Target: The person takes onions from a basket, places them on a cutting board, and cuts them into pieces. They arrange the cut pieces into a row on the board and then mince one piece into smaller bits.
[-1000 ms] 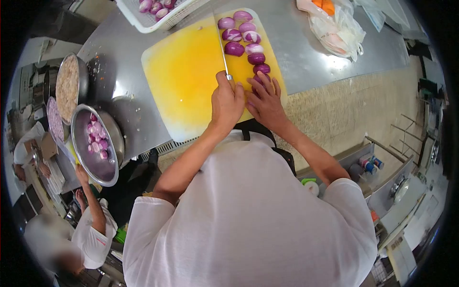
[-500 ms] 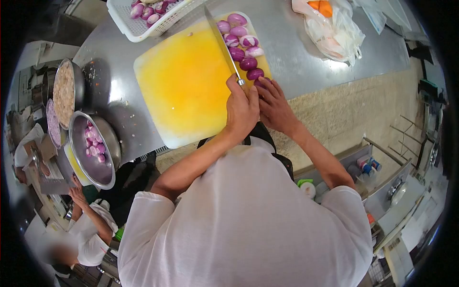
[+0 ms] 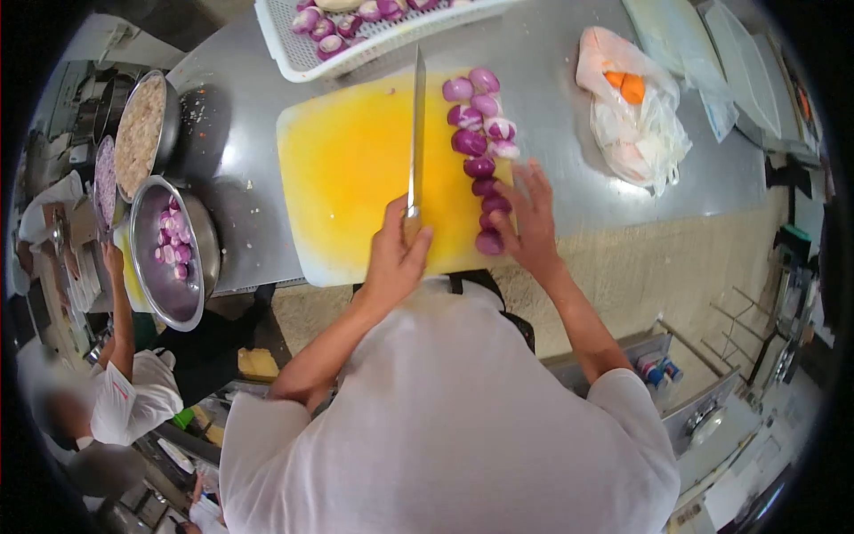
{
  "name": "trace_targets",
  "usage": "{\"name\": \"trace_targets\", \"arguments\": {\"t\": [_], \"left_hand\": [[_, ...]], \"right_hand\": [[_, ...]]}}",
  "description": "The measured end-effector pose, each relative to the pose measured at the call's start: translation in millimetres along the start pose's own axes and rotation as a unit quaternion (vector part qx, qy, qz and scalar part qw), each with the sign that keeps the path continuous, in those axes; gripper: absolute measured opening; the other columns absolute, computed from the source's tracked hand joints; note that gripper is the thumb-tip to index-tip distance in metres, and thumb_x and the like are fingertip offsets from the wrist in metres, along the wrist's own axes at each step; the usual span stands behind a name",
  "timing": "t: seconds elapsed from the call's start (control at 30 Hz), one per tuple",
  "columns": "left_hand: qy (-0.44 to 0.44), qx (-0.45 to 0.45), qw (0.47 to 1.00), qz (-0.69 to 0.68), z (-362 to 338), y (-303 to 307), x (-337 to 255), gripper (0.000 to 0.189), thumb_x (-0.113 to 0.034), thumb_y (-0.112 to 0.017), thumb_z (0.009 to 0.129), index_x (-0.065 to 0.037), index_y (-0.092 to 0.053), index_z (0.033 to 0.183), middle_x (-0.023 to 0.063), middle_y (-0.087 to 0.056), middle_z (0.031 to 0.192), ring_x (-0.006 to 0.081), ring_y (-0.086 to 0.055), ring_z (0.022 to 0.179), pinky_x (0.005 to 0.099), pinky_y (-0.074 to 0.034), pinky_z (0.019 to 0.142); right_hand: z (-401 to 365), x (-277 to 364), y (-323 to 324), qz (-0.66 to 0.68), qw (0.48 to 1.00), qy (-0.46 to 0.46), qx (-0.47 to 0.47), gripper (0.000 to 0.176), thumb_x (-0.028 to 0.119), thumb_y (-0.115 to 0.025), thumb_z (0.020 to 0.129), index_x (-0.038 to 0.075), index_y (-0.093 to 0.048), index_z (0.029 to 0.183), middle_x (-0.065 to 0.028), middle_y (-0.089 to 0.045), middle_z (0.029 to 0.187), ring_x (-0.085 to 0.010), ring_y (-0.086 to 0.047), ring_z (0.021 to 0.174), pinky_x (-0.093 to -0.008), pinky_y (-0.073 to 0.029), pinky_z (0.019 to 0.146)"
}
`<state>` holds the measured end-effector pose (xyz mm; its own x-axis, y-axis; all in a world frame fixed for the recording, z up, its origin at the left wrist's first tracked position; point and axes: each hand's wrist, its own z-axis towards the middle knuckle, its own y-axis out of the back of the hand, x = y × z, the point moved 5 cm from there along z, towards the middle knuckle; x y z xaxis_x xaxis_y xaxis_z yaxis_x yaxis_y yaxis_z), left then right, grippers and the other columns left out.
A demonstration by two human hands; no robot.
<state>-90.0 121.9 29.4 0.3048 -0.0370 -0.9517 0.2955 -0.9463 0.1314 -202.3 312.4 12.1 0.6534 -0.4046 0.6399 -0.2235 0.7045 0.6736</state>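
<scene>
Purple onions (image 3: pixel 468 141) form a column near the right edge of a yellow board (image 3: pixel 356 178), paired at top, single file below, its long axis running from twelve to six o'clock. The left hand (image 3: pixel 392 264) holds a knife (image 3: pixel 417 133), blade pointing to twelve, nearly parallel with the column and apart from it. From that grip, the column spans one to three o'clock. The right hand (image 3: pixel 536 238) is nearer, beside the lower onions, fingers spread wide; whether fingertips touch them is unclear.

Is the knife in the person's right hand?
No, the left hand grips the knife by its handle, while the right hand is at the row of purple onions with fingers spread.
</scene>
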Motion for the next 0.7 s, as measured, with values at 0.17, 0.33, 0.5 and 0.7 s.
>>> {"name": "trace_targets", "arguments": {"t": [0.17,0.33,0.5,0.7], "left_hand": [[0.032,0.002,0.999,-0.008,-29,60,6,0.047,-0.003,-0.057,0.093,-0.002,-0.037,0.136,0.0041,-0.057,0.078,0.0099,-0.052,0.051,0.0269,-0.043,0.047],[0.087,0.039,0.99,-0.1,-49,101,28,0.046,-0.002,-0.057,0.093,-0.004,-0.039,0.135,0.0035,-0.055,0.074,0.0097,-0.05,0.05,0.0263,-0.043,0.046],[0.162,0.076,0.983,0.051,-62,140,26,0.053,-0.004,-0.059,0.086,-0.004,-0.042,0.136,0.0072,-0.054,0.063,0.0137,-0.054,0.053,0.0297,-0.044,0.049],[0.131,0.012,0.983,0.127,-87,184,41,0.043,-0.01,-0.066,0.077,0.0,-0.059,0.118,0.015,-0.055,0.066,0.0212,-0.056,0.058,0.0348,-0.045,0.057]], "right_hand": [[81,-15,6,0.005,0.988,-0.037,-0.148,0.031,0.012,-0.064,0.089,0.004,-0.063,0.12,-0.0187,-0.051,0.136,-0.0396,-0.043,0.131,-0.0466,-0.035,0.108],[210,-10,4,0.024,0.975,0.067,-0.21,0.028,0.007,-0.064,0.085,0.003,-0.066,0.112,-0.0173,-0.065,0.112,-0.0335,-0.062,0.107,-0.0389,-0.048,0.093],[350,-45,-68,0.004,1.0,-0.011,0.014,0.036,0.008,-0.065,0.079,0.004,-0.068,0.115,-0.017,-0.07,0.107,-0.0306,-0.067,0.1,-0.0364,-0.052,0.09],[408,-45,-154,-0.156,0.974,0.044,0.159,0.043,0.014,-0.065,0.075,0.006,-0.068,0.117,-0.0183,-0.069,0.113,-0.0298,-0.068,0.101,-0.0362,-0.053,0.092]]}}
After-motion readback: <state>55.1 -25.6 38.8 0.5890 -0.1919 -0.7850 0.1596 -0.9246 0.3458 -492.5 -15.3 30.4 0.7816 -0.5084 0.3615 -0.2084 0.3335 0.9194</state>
